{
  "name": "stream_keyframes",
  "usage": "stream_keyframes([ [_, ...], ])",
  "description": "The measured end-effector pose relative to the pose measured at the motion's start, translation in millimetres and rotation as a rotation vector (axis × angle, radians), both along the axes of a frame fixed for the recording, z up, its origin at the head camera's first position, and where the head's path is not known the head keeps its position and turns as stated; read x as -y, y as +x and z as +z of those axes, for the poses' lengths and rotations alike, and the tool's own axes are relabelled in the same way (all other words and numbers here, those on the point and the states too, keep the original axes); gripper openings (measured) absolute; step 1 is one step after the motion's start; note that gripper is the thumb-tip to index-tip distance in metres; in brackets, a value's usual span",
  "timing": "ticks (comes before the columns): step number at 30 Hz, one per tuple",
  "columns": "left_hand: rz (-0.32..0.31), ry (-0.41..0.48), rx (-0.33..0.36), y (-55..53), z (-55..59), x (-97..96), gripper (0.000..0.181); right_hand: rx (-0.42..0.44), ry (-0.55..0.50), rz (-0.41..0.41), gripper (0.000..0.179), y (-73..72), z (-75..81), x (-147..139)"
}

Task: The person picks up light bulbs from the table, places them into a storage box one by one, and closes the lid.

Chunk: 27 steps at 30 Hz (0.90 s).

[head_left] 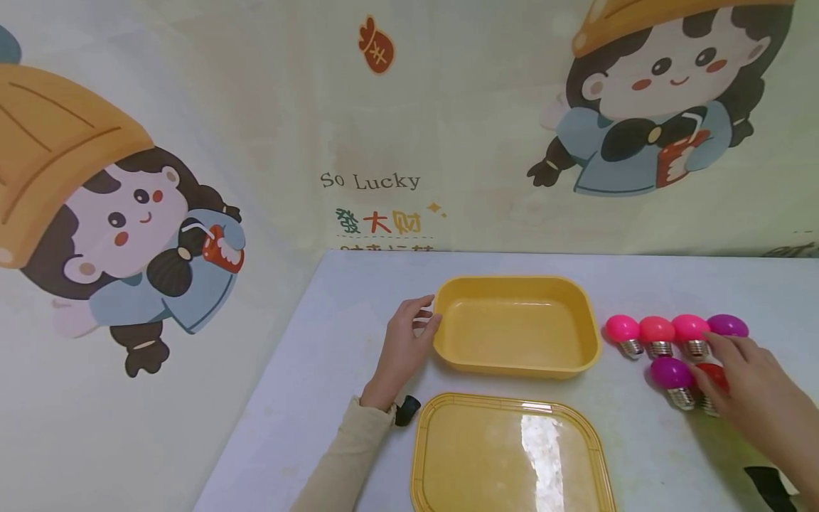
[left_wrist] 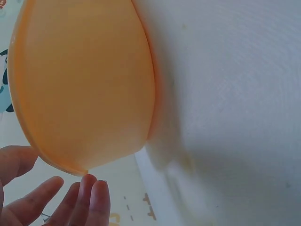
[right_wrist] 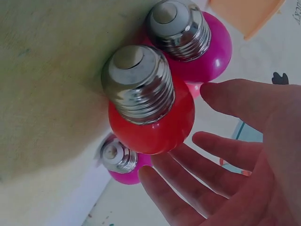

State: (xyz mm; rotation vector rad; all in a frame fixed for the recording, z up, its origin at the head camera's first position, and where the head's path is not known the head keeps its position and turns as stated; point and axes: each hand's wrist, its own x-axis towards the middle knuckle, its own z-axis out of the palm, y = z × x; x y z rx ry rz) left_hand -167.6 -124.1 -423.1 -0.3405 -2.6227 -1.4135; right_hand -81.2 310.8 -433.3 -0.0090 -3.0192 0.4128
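My left hand [head_left: 404,340] is at the left end of a yellow plastic bin [head_left: 518,366], its fingertips [left_wrist: 88,182] touching or very near the rim. Light bulbs with silver screw bases lie to the right of the bin. My right hand [head_left: 755,384] reaches over a red bulb [right_wrist: 153,132], with its thumb and fingers spread around it; contact is hard to tell. Just left of that is a purple bulb [head_left: 670,372]. Behind them runs a row with pink bulbs [head_left: 622,328], a coral one [head_left: 657,330] and another purple bulb [head_left: 728,325], partly hidden by the right hand.
A yellow rectangular tray [head_left: 467,455] lies in front of the bin, cut off by the lower picture edge. Both stand on a white table [head_left: 307,398]. Cartoon-printed walls [head_left: 473,142] rise behind and to the left.
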Motion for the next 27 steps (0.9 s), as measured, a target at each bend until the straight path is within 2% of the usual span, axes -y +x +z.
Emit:
stream_keyframes([
  [6,0.017,0.006,0.028,-3.6,-4.2,0.4,0.039,0.026,-0.002,-0.008,0.060,-0.7,1.0,-1],
  [10,0.016,0.048,0.057,-5.1,-7.7,2.9,0.039,0.012,0.001,0.012,0.052,-2.6,-1.3,-4],
  [16,0.004,0.113,0.102,-7.8,-13.7,6.9,0.038,0.059,-0.005,0.018,0.040,-7.0,-1.4,-10],
  [22,0.002,0.162,0.165,-9.9,-12.2,8.7,0.037,0.097,-0.012,0.022,0.037,-9.4,-3.3,-16],
  [27,-0.001,0.235,0.224,-10.2,-11.6,10.2,0.038,0.095,-0.034,0.025,0.034,-9.2,-4.3,-18],
])
